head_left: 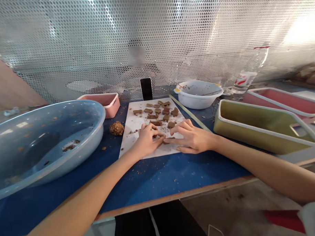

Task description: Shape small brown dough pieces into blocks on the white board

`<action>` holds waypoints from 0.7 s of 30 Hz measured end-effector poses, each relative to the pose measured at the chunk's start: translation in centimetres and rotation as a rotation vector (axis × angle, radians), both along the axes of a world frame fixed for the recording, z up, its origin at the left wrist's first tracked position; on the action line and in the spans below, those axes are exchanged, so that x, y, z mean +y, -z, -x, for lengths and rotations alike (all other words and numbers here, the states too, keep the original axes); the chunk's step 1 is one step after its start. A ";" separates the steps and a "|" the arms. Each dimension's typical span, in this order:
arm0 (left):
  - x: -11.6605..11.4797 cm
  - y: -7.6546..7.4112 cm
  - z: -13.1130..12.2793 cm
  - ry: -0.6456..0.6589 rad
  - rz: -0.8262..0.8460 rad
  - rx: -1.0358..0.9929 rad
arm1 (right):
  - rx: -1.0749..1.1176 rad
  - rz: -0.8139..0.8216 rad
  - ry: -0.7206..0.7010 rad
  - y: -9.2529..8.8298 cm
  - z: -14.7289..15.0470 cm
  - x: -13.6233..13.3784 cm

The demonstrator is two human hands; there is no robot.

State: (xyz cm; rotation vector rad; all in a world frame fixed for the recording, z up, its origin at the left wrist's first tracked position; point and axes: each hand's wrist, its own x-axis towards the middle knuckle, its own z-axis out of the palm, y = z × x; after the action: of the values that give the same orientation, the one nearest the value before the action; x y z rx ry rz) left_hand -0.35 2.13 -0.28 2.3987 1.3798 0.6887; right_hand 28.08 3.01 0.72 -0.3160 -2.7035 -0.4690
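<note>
The person's left hand (147, 140) brings thumb and forefinger together, grasp impossible to tell; the right hand (193, 137) is unclenched, fingers extended. Between their fingertips, about equally near both, a small brown clay-like piece (169, 138) lies on white flat sheet (133, 105), its long axis obscured.

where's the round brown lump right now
In the head view, the round brown lump sits left of centre on the blue tabletop, between the blue basin and the white sheet.
</note>
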 end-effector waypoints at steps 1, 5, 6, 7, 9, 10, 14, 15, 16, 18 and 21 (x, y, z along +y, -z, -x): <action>0.0 0.1 0.0 0.006 -0.001 -0.005 | -0.016 0.002 0.003 0.0 0.0 -0.1; 0.1 0.1 0.0 0.008 -0.007 -0.020 | -0.033 0.000 -0.016 0.0 -0.2 -0.2; 0.1 0.1 0.0 0.004 -0.006 -0.016 | -0.026 -0.005 -0.026 0.0 -0.3 -0.2; 0.1 0.1 -0.1 0.001 -0.004 -0.010 | -0.016 -0.012 -0.033 0.0 -0.3 -0.2; 0.1 0.1 -0.1 0.000 -0.001 0.000 | -0.007 -0.032 -0.031 -0.1 -0.4 -0.3; 0.1 0.1 -0.1 0.000 -0.002 0.002 | -0.012 -0.045 -0.023 -0.1 -0.3 -0.3; 0.2 0.2 -0.1 0.001 -0.008 0.001 | -0.049 -0.085 -0.020 0.1 -0.2 -0.4; 0.3 0.2 -0.1 -0.002 -0.007 0.000 | -0.045 -0.094 -0.025 0.1 -0.3 -0.4; 0.3 0.2 -0.1 -0.005 -0.005 -0.001 | -0.036 -0.105 -0.030 0.1 -0.4 -0.4; 0.3 0.3 0.0 -0.008 -0.003 -0.007 | -0.018 -0.124 -0.028 0.1 -0.7 -0.4; 0.2 0.2 0.0 -0.001 -0.002 -0.014 | -0.029 -0.119 -0.013 0.1 -0.9 -0.4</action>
State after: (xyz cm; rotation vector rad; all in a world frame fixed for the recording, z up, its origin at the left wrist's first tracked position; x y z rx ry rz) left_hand -0.33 2.37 -0.50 2.3900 1.3761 0.7055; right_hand 28.99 2.66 0.65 -0.2602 -2.6892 -0.6324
